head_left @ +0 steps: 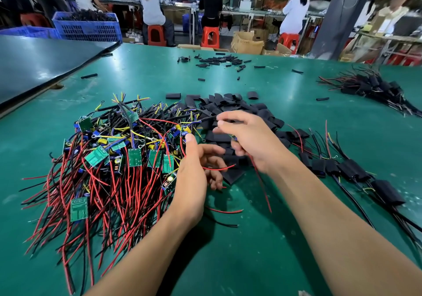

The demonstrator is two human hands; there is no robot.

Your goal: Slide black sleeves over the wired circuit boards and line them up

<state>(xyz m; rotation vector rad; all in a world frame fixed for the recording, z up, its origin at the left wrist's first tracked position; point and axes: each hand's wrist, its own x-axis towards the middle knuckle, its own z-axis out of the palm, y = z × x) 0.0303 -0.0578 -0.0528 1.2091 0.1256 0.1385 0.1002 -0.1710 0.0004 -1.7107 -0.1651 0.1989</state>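
Note:
A big tangle of green circuit boards (134, 157) with red and black wires covers the table's left. Flat black sleeves (230, 108) lie heaped behind my hands. My left hand (194, 177) has its thumb up against a small board at the pile's edge, and its curled fingers hold a red wire (219, 168). My right hand (249, 140) pinches thin wires near the sleeve heap, and a red wire (262, 186) hangs down from it. Sleeved boards (351, 170) lie in a row at the right.
More small black tubes (217, 60) are scattered at the far middle of the green table (228, 261). A second bundle of sleeved boards (374, 88) lies far right. A dark panel (45, 60) covers the far left. People sit on red stools beyond the table.

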